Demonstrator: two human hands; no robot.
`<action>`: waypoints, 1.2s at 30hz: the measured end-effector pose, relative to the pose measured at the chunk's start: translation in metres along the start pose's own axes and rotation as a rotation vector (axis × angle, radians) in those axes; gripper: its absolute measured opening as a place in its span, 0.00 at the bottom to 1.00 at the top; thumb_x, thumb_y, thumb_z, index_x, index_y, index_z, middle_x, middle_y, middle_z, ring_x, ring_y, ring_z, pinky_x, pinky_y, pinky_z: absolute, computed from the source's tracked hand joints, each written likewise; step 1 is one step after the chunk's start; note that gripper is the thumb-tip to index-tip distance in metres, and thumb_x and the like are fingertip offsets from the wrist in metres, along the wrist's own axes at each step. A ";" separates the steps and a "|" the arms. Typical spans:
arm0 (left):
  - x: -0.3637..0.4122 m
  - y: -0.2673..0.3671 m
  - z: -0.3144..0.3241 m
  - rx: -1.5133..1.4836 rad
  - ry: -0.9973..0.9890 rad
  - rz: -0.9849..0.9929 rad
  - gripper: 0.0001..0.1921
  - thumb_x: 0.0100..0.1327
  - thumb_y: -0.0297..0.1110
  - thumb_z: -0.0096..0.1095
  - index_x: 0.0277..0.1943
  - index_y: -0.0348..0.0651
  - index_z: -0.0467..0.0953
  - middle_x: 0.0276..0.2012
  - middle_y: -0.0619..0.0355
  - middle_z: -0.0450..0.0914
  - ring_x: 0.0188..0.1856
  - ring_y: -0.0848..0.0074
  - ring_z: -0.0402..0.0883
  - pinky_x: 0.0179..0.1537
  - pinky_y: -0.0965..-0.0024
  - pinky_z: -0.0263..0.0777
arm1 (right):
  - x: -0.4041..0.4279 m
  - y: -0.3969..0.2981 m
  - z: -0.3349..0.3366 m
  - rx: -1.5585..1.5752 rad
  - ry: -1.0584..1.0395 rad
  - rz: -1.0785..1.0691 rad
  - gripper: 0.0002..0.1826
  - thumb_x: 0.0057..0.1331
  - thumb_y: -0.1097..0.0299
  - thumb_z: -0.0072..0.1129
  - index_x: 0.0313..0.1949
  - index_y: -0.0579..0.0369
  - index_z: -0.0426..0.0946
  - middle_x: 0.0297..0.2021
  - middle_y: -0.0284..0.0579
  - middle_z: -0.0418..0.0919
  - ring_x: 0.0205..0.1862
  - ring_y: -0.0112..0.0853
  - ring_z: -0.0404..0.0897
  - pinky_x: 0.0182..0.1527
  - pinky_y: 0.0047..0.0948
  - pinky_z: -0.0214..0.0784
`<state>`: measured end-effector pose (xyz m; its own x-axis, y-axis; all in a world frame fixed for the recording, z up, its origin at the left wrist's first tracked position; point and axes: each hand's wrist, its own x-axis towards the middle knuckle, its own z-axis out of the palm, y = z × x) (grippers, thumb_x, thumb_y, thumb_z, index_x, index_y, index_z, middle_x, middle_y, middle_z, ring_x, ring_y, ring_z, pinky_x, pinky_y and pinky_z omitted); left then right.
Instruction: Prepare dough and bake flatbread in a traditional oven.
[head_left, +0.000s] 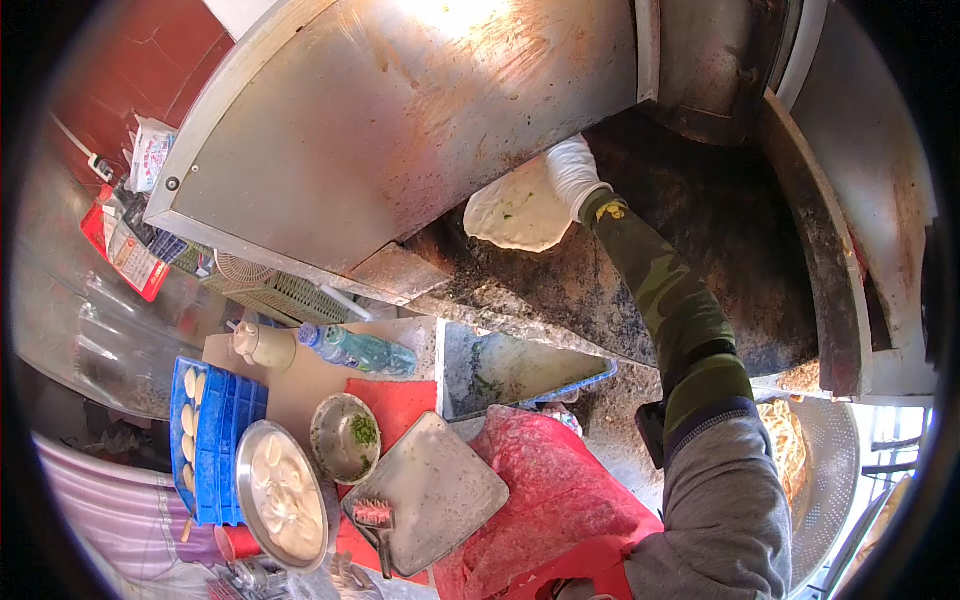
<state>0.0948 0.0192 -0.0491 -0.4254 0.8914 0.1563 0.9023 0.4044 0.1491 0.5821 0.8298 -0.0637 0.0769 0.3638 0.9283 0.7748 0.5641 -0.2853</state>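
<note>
My right hand (574, 169), in a white cloth glove, reaches under the metal hood (420, 127). Its fingers are hidden behind the hood's edge. Against the glove lies a flat sheet of pale dough (517, 210) with green flecks, above the dark, scorched oven surface (720, 247). Whether the hand grips the dough or only touches it is not visible. A camouflage sleeve (667, 292) covers the forearm. My left hand is out of view. Before me are a floury metal tray (435, 495), a pink bristle brush (373, 514) across its corner, and a red cloth (555, 495).
A steel bowl of dough pieces (281, 517), a bowl with chopped greens (337, 427), stacked blue crates (225, 442) and bottles (371, 351) stand at left. A blue-rimmed tub (517, 367) sits below the oven edge. At right are a raised oven rim (821, 247) and a perforated metal basin (832, 465).
</note>
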 end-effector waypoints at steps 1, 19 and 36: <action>-0.032 -0.005 -0.034 0.122 0.021 -0.129 0.24 0.64 0.32 0.51 0.62 0.35 0.62 0.56 0.40 0.69 0.58 0.51 0.68 0.59 0.57 0.63 | -0.032 -0.129 0.051 -0.106 -0.315 0.003 0.09 0.56 0.67 0.56 0.24 0.59 0.77 0.23 0.50 0.78 0.23 0.39 0.78 0.29 0.38 0.71; -0.064 -0.026 0.017 -0.005 -0.310 -0.488 0.36 0.55 0.26 0.55 0.67 0.32 0.52 0.56 0.38 0.65 0.57 0.47 0.66 0.58 0.57 0.59 | -0.032 -0.293 -0.082 -0.212 -0.639 -0.469 0.09 0.51 0.75 0.52 0.33 0.62 0.77 0.24 0.51 0.78 0.26 0.39 0.80 0.28 0.36 0.73; 0.158 0.206 -0.044 -0.413 -0.076 0.302 0.26 0.59 0.20 0.49 0.63 0.40 0.64 0.46 0.44 0.71 0.48 0.52 0.71 0.52 0.59 0.64 | -0.001 -0.290 -0.103 -0.451 -0.823 -0.241 0.22 0.60 0.59 0.53 0.44 0.68 0.73 0.37 0.50 0.75 0.37 0.38 0.76 0.38 0.34 0.70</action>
<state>0.2104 0.2345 0.0495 -0.1298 0.9744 0.1834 0.8748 0.0254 0.4839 0.4225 0.5893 0.0425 -0.4464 0.7773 0.4432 0.8932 0.4169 0.1685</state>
